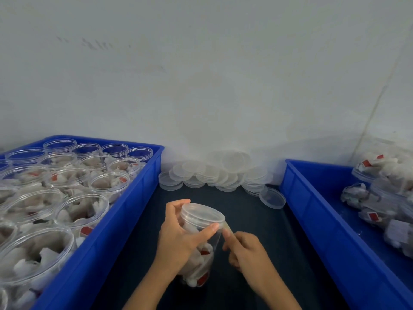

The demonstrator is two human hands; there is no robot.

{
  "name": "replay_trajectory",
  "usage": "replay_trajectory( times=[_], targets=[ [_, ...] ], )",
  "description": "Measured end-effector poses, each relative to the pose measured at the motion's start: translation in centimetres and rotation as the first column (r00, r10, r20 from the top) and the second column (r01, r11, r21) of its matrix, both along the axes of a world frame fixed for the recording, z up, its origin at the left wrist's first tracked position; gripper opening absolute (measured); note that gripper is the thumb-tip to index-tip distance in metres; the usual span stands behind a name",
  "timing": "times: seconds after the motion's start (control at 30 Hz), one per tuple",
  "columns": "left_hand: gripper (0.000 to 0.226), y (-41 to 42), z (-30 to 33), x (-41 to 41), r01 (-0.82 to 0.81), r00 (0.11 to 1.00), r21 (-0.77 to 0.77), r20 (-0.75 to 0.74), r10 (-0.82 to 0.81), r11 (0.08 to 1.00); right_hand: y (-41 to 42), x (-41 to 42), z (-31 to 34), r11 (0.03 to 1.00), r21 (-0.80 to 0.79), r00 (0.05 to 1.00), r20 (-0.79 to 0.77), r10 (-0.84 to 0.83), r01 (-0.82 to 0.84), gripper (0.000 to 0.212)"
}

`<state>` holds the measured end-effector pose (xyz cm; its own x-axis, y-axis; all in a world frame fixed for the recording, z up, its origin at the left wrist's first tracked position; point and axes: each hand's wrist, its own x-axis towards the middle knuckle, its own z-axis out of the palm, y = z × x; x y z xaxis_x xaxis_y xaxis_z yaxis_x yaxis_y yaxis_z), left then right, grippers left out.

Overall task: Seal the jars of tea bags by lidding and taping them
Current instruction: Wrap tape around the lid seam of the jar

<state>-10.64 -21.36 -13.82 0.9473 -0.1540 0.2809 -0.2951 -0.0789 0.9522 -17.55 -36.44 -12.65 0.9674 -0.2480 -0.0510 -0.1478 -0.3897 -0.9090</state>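
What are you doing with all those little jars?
A person is sealing jars of tea bags. The left hand holds a clear jar with its lid already on. The right hand pinches a strip of tape at the lid's edge. The blue bin on the left holds open jars, spare lids are piled by the wall, and another blue bin sits on the right.

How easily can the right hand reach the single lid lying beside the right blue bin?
Probably yes, but not at once. The dark mat between the right hand and the single lid is bare. However, its fingers are pinching tape at the jar, so they must release first.
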Motion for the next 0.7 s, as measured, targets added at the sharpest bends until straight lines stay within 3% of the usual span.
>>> replay_trajectory(
  times=[0.1, 0.23, 0.43, 0.6, 0.7],
  targets=[
    [0.084, 0.4, 0.1, 0.2, 0.025, 1.0, -0.033, -0.003, -0.026, 0.999, -0.2, -0.2, 0.5, 0.999, 0.017, 0.998, 0.056, 0.031, -0.032, 0.039],
    [0.089, 0.9, 0.1, 0.8, 0.082, 0.996, -0.083, -0.034, -0.085, 0.993, -0.9, -0.2, 0.7, 0.981, -0.196, 0.992, 0.123, 0.022, 0.002, 0.042],
    [0.088, 1.2, -0.3, 1.3, 0.137, 0.986, -0.153, -0.077, -0.15, 0.979, -1.6, -0.3, 1.2, 0.99, -0.14, 0.993, 0.116, 0.008, 0.009, 0.013],
    [0.088, 1.4, -0.7, 1.6, 0.198, 0.969, -0.191, -0.108, -0.221, 0.962, -1.8, -0.2, 1.2, 0.95, -0.31, 0.977, 0.211, 0.034, 0.034, 0.029],
    [0.088, 1.1, -0.9, 1.6, 0.265, 0.948, -0.186, -0.127, -0.291, 0.946, -1.8, 0.0, 0.9, 0.966, -0.257, 0.965, 0.252, 0.077, -0.01, 0.039]
  ],
)
